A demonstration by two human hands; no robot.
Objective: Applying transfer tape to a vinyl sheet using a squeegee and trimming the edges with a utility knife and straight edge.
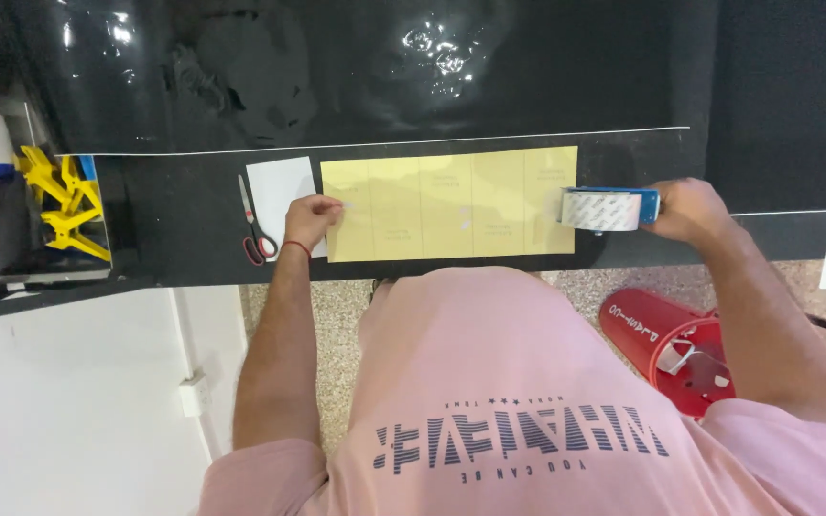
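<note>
The yellow sheet [449, 203] lies mid-frame on the black worktop [184, 225], long axis left to right, the left hand [311, 220] with fingers flat pinning its left end, the right hand [688, 211] clamped on the tape dispenser [610, 207] at its right edge.

Yellow sheet [451, 203] flat on black counter [184, 220]. Left hand [311, 219] pressing sheet's left edge. Right hand [688, 211] gripping blue tape dispenser [610, 207] at sheet's right edge. Scissors [254, 225], white card [281, 196] left of sheet. Red bin [669, 344] near right, on floor.
</note>
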